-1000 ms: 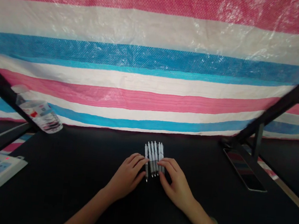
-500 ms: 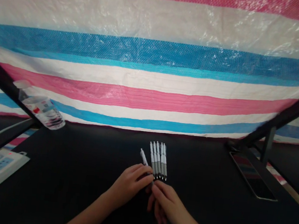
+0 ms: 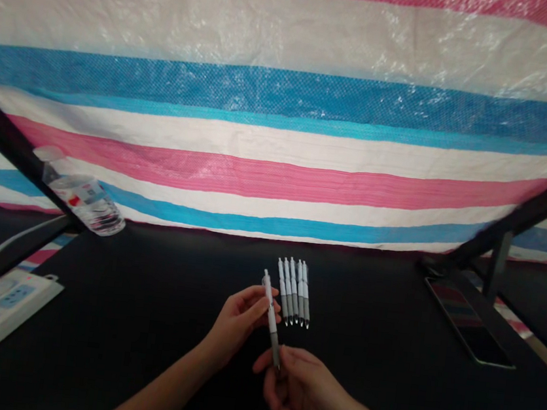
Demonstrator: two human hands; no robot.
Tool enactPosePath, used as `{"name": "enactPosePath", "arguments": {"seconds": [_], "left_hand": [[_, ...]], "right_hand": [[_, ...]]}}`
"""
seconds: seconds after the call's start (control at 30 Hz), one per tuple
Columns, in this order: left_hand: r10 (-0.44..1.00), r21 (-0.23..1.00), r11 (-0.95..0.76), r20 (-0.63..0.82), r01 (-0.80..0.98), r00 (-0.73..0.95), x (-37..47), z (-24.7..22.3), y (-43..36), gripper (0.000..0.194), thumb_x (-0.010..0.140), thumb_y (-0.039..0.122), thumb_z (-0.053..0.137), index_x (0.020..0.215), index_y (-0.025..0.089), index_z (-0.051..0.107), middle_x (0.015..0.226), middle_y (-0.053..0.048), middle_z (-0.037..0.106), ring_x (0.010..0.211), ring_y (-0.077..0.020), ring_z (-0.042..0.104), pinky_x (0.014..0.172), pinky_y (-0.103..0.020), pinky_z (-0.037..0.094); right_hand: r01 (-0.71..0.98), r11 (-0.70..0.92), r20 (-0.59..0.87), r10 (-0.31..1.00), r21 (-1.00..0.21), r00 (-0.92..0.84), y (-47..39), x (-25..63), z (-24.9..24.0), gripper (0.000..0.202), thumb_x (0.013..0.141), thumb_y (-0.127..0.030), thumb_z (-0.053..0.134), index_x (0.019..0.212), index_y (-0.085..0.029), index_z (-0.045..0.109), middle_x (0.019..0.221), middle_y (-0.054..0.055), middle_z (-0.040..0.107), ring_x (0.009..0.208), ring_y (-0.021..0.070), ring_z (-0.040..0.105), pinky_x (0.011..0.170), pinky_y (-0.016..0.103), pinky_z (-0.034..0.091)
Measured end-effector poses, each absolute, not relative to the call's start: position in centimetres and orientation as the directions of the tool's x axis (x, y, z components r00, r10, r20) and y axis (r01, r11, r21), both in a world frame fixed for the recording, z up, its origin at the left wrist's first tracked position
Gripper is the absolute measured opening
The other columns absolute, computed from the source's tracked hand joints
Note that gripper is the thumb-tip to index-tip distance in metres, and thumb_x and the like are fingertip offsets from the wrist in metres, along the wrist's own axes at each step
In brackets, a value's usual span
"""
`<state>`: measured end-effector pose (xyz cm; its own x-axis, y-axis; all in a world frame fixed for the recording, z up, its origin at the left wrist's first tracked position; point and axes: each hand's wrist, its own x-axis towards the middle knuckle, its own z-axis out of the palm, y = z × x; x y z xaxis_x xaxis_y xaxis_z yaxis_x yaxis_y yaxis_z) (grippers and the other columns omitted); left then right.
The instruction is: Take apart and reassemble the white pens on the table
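A white pen with a grey grip (image 3: 271,316) is held between both hands, its clicker end pointing away and its tip toward me. My left hand (image 3: 240,323) pinches its upper barrel between thumb and fingers. The fingertips of my right hand (image 3: 297,382) are closed on the grip near the tip. Just beyond, to the right of the held pen, several similar white and grey pens (image 3: 294,293) lie side by side on the black table (image 3: 170,285), tips toward me.
At the left edge is a white power strip (image 3: 0,305) with a plugged-in cable. A clear bottle (image 3: 88,204) leans behind a black bar at the back left. A phone (image 3: 470,323) lies at the right. A striped sheet (image 3: 276,179) hangs behind the table.
The held pen has come nearer to me and more of it shows, now between both hands. My right hand has moved slightly down, and my left hand's fingers have shifted along the barrel.
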<state>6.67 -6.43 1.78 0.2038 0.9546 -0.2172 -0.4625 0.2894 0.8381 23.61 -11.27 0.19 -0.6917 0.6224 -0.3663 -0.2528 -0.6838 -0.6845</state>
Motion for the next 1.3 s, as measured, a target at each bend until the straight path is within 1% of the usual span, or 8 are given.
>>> {"name": "enactPosePath", "arguments": {"seconds": [0.13,0.3,0.63,0.9,1.07,1.17,1.23,1.3], "left_hand": [[0.946,0.819,0.322,-0.253,-0.475,0.205,6.8,2.1,-6.4,0.036,0.069,0.036,0.088,0.092,0.012,0.075,0.080,-0.008,0.076,0.068,-0.0173,0.072,0.069,-0.028,0.058],[0.956,0.854,0.291,-0.241,-0.432,0.168,7.0,2.1,-6.1,0.037,0.067,0.037,0.089,0.091,0.011,0.076,0.078,-0.008,0.077,0.066,-0.0174,0.072,0.068,-0.027,0.058],[0.963,0.857,0.267,-0.222,-0.441,0.151,7.4,1.5,-6.0,0.036,0.067,0.038,0.088,0.090,0.012,0.078,0.075,-0.007,0.078,0.064,-0.0170,0.072,0.068,-0.028,0.059],[0.961,0.842,0.276,-0.250,-0.464,0.117,7.8,1.3,-6.2,0.038,0.066,0.039,0.089,0.089,0.011,0.079,0.078,-0.010,0.079,0.067,-0.0179,0.073,0.069,-0.028,0.059],[0.963,0.844,0.265,-0.256,-0.466,0.083,7.8,1.2,-6.2,0.037,0.065,0.038,0.090,0.088,0.011,0.079,0.076,-0.009,0.078,0.066,-0.0187,0.073,0.069,-0.029,0.059],[0.964,0.842,0.262,-0.252,-0.472,0.087,7.6,1.1,-6.1,0.037,0.066,0.037,0.090,0.089,0.011,0.079,0.075,-0.008,0.078,0.065,-0.0175,0.072,0.068,-0.027,0.059],[0.965,0.837,0.259,-0.249,-0.483,0.086,7.4,1.1,-5.9,0.037,0.066,0.037,0.090,0.090,0.012,0.078,0.075,-0.008,0.077,0.066,-0.0165,0.071,0.067,-0.026,0.058],[0.963,0.825,0.266,-0.252,-0.498,0.096,7.2,1.0,-5.8,0.038,0.065,0.037,0.090,0.091,0.012,0.078,0.076,-0.008,0.077,0.065,-0.0160,0.071,0.066,-0.025,0.058]], "right_hand": [[-0.278,-0.714,-0.365,0.604,-0.643,-0.708,-11.4,23.7,-0.3,0.047,0.083,-0.061,0.067,0.089,-0.015,0.061,0.051,-0.005,0.054,0.034,0.0041,0.033,0.036,0.017,0.020],[-0.242,-0.698,-0.424,0.634,-0.674,-0.647,-11.1,23.5,-0.5,0.051,0.076,-0.065,0.071,0.078,-0.017,0.056,0.047,-0.008,0.049,0.032,0.0022,0.026,0.035,0.017,0.016],[-0.175,-0.690,-0.549,0.681,-0.702,-0.485,-11.6,22.9,0.0,0.059,0.063,-0.072,0.075,0.074,-0.017,0.057,0.046,-0.006,0.052,0.030,0.0032,0.032,0.030,0.016,0.017],[-0.146,-0.673,-0.577,0.709,-0.725,-0.405,-11.8,22.7,0.3,0.061,0.061,-0.075,0.072,0.072,-0.017,0.056,0.046,-0.006,0.050,0.029,0.0035,0.033,0.029,0.016,0.016],[-0.142,-0.653,-0.574,0.733,-0.744,-0.365,-11.8,22.8,0.3,0.057,0.063,-0.068,0.078,0.070,-0.017,0.055,0.047,-0.007,0.050,0.030,0.0026,0.033,0.029,0.015,0.014],[-0.233,-0.640,-0.512,0.743,-0.732,-0.432,-11.6,23.0,0.4,0.053,0.064,-0.061,0.083,0.079,-0.015,0.059,0.053,-0.005,0.056,0.034,0.0048,0.043,0.031,0.015,0.026],[-0.320,-0.659,-0.473,0.729,-0.681,-0.494,-11.6,23.1,0.4,0.054,0.067,-0.058,0.083,0.090,-0.013,0.063,0.062,0.000,0.064,0.046,0.0097,0.057,0.038,0.018,0.039],[-0.376,-0.689,-0.454,0.706,-0.620,-0.544,-11.6,23.2,0.3,0.053,0.073,-0.058,0.079,0.095,-0.012,0.064,0.068,0.004,0.067,0.057,0.0139,0.064,0.045,0.020,0.046]]}}
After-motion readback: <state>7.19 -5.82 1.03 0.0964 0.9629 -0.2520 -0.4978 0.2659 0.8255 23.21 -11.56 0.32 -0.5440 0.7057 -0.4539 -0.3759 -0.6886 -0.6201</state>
